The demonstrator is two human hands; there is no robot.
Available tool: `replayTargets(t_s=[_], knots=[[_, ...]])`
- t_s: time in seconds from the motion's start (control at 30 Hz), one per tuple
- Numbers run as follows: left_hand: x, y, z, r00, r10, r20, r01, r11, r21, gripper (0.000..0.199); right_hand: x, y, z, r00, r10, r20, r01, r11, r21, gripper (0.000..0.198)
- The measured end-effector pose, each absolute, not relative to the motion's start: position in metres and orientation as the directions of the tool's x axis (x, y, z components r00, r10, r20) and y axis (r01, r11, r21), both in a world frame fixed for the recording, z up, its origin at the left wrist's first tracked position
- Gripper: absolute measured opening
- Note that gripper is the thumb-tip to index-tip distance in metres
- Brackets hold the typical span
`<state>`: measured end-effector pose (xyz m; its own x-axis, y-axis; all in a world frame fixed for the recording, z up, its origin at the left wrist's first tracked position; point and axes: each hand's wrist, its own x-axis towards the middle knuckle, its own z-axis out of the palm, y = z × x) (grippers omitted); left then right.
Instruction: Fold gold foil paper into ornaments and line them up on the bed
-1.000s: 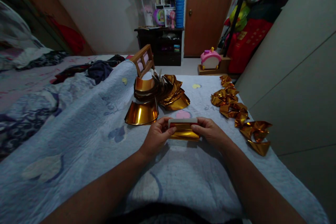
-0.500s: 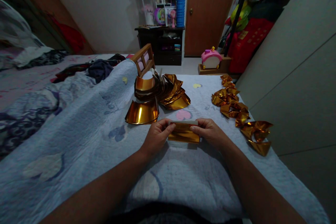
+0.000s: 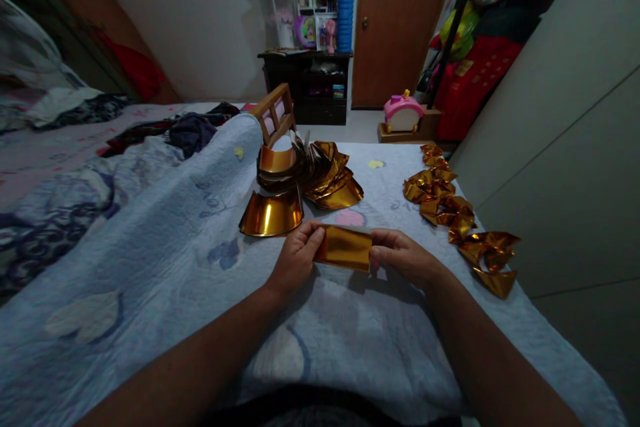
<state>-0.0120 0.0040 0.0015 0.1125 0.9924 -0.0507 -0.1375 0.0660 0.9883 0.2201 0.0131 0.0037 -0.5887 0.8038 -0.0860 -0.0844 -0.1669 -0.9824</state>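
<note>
While our left hand (image 3: 295, 255) pinches the left end of a shiny, rectangular gold foil sheet (image 3: 346, 247), thumb in front, our right hand (image 3: 403, 257) meets its right edge with bent fingers; whether these pinch it, we cannot tell. We have the sheet in front of us, over a pale blue, printed cloth cover (image 3: 360, 340). Beyond our left hand sits a fanned pile of curved gold foil sheets (image 3: 299, 181); rightward we see a row of crumpled gold foil pieces (image 3: 445, 210). Farther off stands a pink, round-topped toy (image 3: 403, 107).
</note>
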Motion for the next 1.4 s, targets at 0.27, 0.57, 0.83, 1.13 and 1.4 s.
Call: replayTargets(t_s=[0.27,0.57,0.83,1.13,1.4], knots=[[-0.009,0.0,0.007,0.125,0.991,-0.05,-0.179,0.072,0.981,0.028,0.22,0.013,0.004,-0.524,0.842,-0.128,-0.068,-0.192,-0.979,0.037],[-0.012,0.002,0.002,0.107,0.994,-0.016,-0.115,0.028,0.993,0.026,0.213,0.012,0.003,-0.437,0.891,-0.127,-0.037,-0.159,-0.987,0.022],[-0.009,0.003,0.001,0.083,0.996,-0.036,-0.09,0.044,0.995,0.027,0.209,0.012,0.002,-0.406,0.911,-0.065,-0.045,-0.091,-0.995,0.035],[-0.01,0.004,0.0,0.069,0.998,-0.012,0.0,0.012,1.0,0.025,0.2,0.008,0.006,-0.443,0.896,-0.042,-0.065,-0.078,-0.995,0.044],[-0.011,0.002,-0.004,0.085,0.995,0.055,0.092,-0.063,0.994,0.024,0.194,0.006,0.005,-0.338,0.938,-0.075,-0.001,-0.08,-0.997,0.022]])
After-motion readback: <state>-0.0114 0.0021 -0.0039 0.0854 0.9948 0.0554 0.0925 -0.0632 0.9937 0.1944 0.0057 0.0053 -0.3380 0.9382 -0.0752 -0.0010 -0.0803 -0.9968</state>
